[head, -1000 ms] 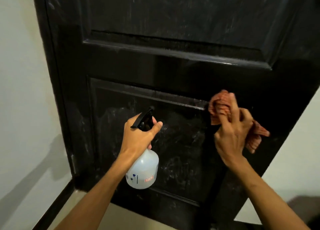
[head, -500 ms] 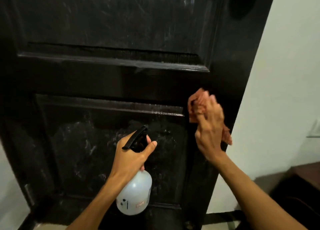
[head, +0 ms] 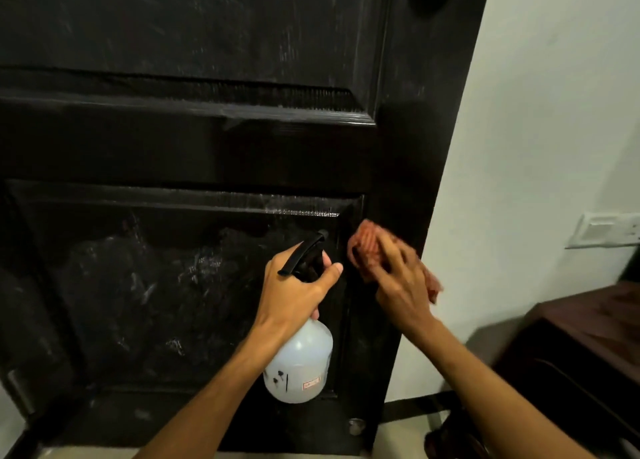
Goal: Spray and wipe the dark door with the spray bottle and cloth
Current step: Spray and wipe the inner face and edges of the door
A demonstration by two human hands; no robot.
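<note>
The left hand (head: pixel 294 292) is holding the bottle (head: pixel 299 365) close before the door's (head: pixel 173 147) lower panel, its grip clamped round the neck under the black trigger. The right hand (head: pixel 401 285), blurred, is pressing the cloth (head: pixel 367 247), bunched in its grip, against the panel's right moulding. The bottle is hanging just beside the wiping hand, so a wide stroke is risking a knock, and a squeeze now could be wetting knuckles instead of wood. The door is showing glossy, ridged, pale-streaked; the bottle translucent, rounded plastic; the cloth reddish, ribbed, soft.
</note>
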